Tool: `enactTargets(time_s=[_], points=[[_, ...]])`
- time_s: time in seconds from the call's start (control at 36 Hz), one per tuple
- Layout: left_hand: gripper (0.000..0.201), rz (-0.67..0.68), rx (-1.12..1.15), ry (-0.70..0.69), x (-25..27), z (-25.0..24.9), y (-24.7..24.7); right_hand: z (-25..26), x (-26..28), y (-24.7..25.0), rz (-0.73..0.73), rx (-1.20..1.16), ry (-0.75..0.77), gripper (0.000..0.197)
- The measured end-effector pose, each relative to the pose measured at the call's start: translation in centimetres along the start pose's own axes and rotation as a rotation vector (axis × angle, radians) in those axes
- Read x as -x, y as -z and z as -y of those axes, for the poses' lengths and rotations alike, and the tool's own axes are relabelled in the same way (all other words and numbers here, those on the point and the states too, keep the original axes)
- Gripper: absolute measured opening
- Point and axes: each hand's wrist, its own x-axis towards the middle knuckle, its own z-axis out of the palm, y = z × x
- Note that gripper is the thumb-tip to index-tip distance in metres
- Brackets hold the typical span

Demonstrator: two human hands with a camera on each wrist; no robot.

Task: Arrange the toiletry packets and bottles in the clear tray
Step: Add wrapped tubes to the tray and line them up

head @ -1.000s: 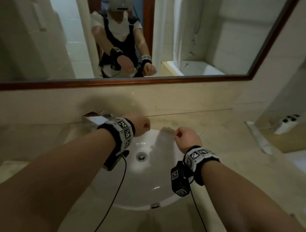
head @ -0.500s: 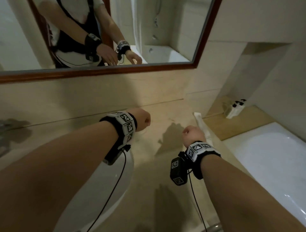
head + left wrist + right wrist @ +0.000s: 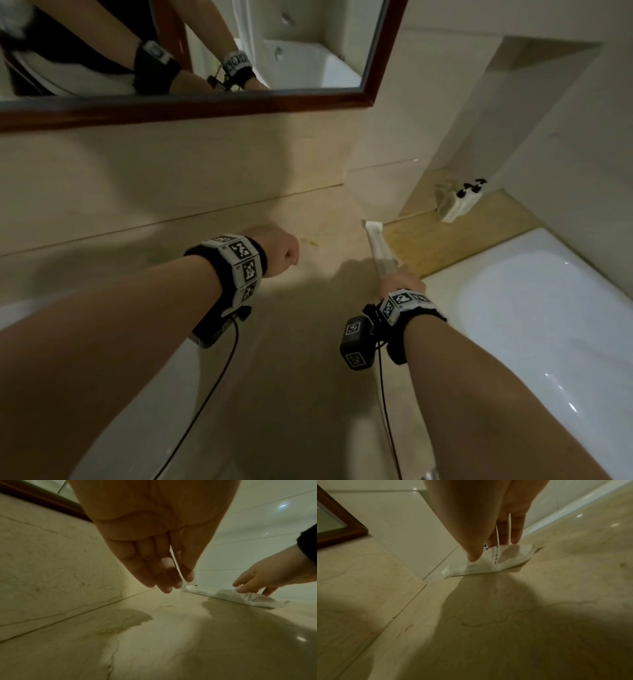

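A long white toiletry packet (image 3: 378, 250) lies on the beige stone counter (image 3: 291, 377) at its right edge, beside the wall corner. My right hand (image 3: 400, 282) is down on the packet's near end. In the right wrist view the thumb (image 3: 473, 557) and fingers (image 3: 515, 539) pinch the packet (image 3: 488, 566) across its width, and its edges bow up. My left hand (image 3: 284, 251) hovers over the counter farther left; its fingers (image 3: 169, 582) hang loosely and hold nothing. Small white bottles with black caps (image 3: 466, 197) stand on a wooden ledge at the far right.
A white bathtub (image 3: 548, 325) lies right of the counter, below the wooden ledge (image 3: 462, 240). The white sink basin (image 3: 154, 394) is at the lower left. A wood-framed mirror (image 3: 205, 102) hangs above the counter's back wall.
The view has swung right, from the sink to the counter's right end. My right hand has reached forward and down onto the white packet. The left hand has stayed level.
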Motion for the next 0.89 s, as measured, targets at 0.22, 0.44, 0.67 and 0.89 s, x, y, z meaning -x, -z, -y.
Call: enactTargets(time_s=[0.22, 0.44, 0.67, 0.89], points=[[0.028, -0.017, -0.006, 0.023, -1.0, 1.5, -0.3, 0.3, -0.1, 0.0, 0.107, 0.030, 0.166, 0.038], [0.066, -0.186, -0.019, 0.041, 0.3, 2.9, 0.0, 4.3, 3.5, 1.3, 0.199, 0.037, 0.439, 0.040], [0.060, -0.142, -0.231, 0.088, 6.6, 3.6, 1.8, 7.4, 10.9, 2.8, 0.272, 0.056, 0.712, 0.037], [0.033, 0.030, -0.222, 0.226, 14.0, 7.3, 2.4, 10.0, 17.6, 3.3, 0.301, 0.118, 0.908, 0.028]])
